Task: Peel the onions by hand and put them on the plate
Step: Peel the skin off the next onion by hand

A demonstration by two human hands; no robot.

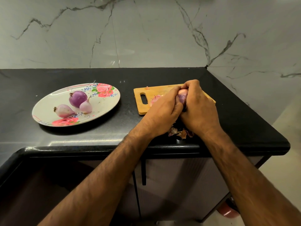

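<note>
Head view, at a black counter (81,137).

**Desk:** What have we got?

**Photographer:** Two hands meeting over the cutting board (141,110), near the counter's right front corner. The left hand (164,108) and right hand (198,108) are both curled tight around one onion (182,95). Only a pale purple patch of it shows between the fingers.

**Desk:** And the plate?

**Photographer:** The plate (107,101) sits toward the counter's left side, well apart from the board. Three peeled onions (77,98) lie close together on it.

**Desk:** What could go wrong?

**Photographer:** My guess is that the slick bulb squirts out of that squeeze as the skin tears. The front edge is near, so it could roll off. Peel scraps (180,132) lie at that edge under the wrists, and a forearm sweep could send them to the floor. A careless drop onto the plate might also set the round ones rolling toward its rim.
</note>
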